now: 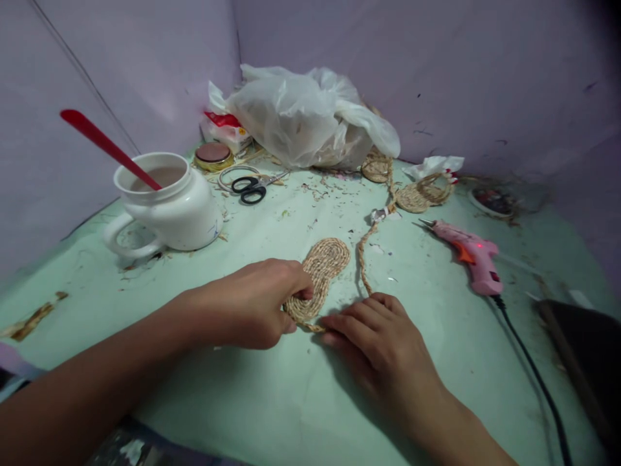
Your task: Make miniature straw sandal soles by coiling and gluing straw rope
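Observation:
A small sole-shaped piece of coiled straw braid (pixel 326 265) lies flat on the pale green tabletop. My left hand (pixel 266 301) grips its near end, thumb and fingers closed at the rim. From that end a loose strand of braided cord (pixel 361 259) runs under my right hand (pixel 376 336), whose fingers are closed on it just beside the piece. Beyond the right hand the cord goes on toward the back of the table. To the right a pink glue gun (pixel 466 252) with an orange trigger and a lit red light lies on its side.
A white mug (pixel 169 207) of brown liquid holds a red stick (pixel 109 149). Black-handled scissors (pixel 255 188) lie near a round tin (pixel 213 156). A plastic bag (pixel 305 120) sits against the wall. More woven pieces (pixel 417 196) lie right of it. A black cable (pixel 533 375) and dark object (pixel 582 369) occupy the right.

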Motion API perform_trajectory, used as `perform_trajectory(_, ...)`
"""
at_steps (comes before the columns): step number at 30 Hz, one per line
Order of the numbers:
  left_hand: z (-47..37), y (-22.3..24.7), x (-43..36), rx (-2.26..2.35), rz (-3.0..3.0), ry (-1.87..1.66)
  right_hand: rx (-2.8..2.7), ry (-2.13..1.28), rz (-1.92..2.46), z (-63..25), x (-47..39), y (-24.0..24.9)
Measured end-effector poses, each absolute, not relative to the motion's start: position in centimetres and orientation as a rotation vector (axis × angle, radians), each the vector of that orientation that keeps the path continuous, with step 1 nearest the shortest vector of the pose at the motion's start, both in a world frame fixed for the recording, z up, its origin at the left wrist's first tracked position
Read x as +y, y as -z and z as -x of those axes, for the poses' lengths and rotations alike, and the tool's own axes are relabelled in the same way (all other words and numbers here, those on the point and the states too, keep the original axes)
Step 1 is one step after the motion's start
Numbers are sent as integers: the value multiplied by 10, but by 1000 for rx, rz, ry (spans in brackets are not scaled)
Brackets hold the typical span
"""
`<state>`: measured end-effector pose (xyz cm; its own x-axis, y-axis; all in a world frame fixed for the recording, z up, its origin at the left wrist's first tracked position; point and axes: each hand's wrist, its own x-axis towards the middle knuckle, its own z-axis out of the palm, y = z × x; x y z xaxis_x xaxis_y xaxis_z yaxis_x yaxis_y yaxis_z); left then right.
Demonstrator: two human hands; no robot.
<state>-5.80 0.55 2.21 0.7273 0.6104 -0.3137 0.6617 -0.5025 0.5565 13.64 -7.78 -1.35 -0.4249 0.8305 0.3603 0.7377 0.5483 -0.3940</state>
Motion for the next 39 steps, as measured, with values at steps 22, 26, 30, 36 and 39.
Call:
perform_trajectory(22, 57, -19, 6, 951, -2200, 23, -1937, -611, 1441, -124, -77, 11)
perform_trajectory(26, 58, -17, 6, 955, -2213, 22, -1918, -605, 1445, -124, -77, 12)
perform_trajectory(30, 57, -16, 5, 944, -2232, 1, -1921, -612, 1458, -124, -76, 12)
perform_trajectory(36, 55, -17, 1, 961, -2285, -21, -1914, -608, 1483, -125, -72, 12)
perform_trajectory(39, 57, -18, 2, 949, -2273, 5, -1936, -594, 1479, -125, -70, 11)
